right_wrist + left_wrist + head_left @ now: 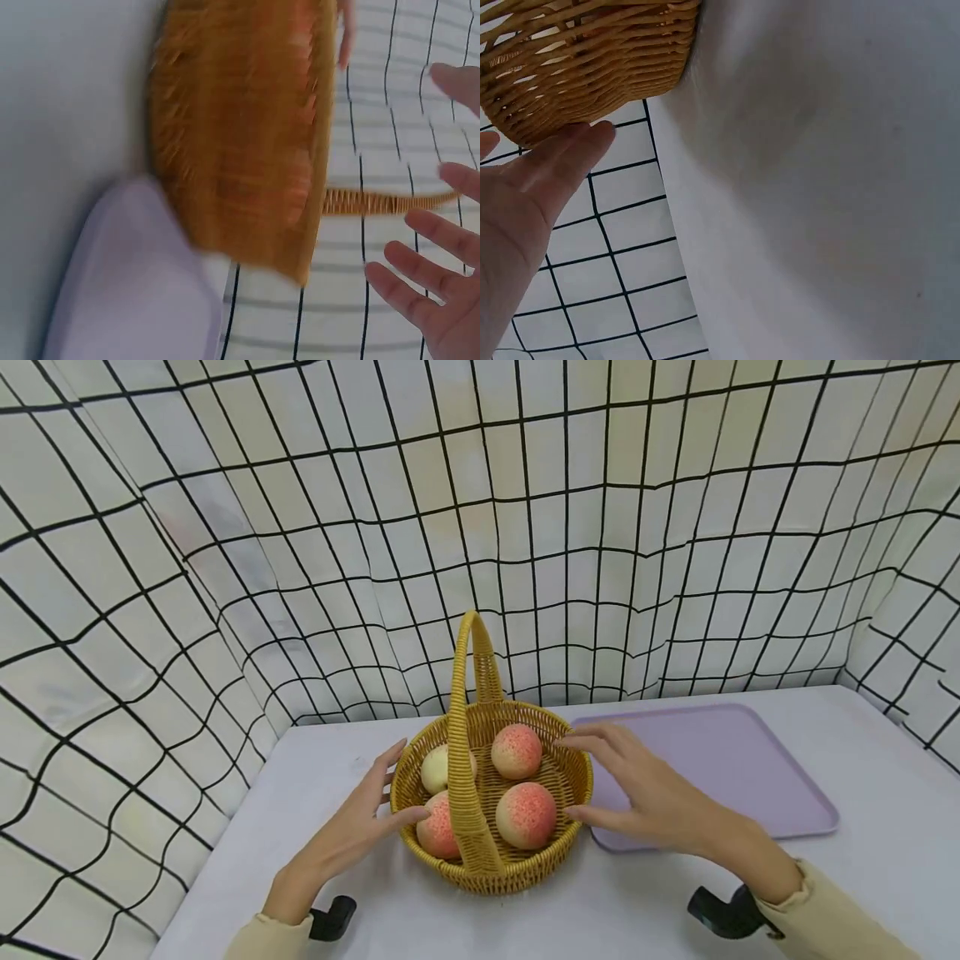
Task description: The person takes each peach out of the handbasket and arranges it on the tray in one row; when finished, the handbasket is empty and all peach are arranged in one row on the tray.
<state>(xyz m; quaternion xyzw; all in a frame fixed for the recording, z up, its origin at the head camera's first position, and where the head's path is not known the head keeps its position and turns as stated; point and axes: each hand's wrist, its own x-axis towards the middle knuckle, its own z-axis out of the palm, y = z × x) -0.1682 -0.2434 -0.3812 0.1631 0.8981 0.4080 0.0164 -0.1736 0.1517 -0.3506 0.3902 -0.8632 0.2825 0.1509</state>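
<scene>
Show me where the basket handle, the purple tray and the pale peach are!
basket handle (467,693): head view, on the upright arch of the handle.
purple tray (735,760): head view, on its bare flat middle.
pale peach (435,770): head view, on its left side beside the handle.

The basket (491,793) is woven wicker, honey-yellow, ribbed and rough, with a slight sheen on its braided handle (468,727); the four peaches (525,814) inside look matt and finely speckled, like moulded foam or plastic. To its right the lilac tray (720,768) is smooth plastic with a dull satin finish, and the table (862,860) is a plain, matt pale surface. The far and side walls are soft white cloth (300,527) printed with a black grid, creased in places.
</scene>
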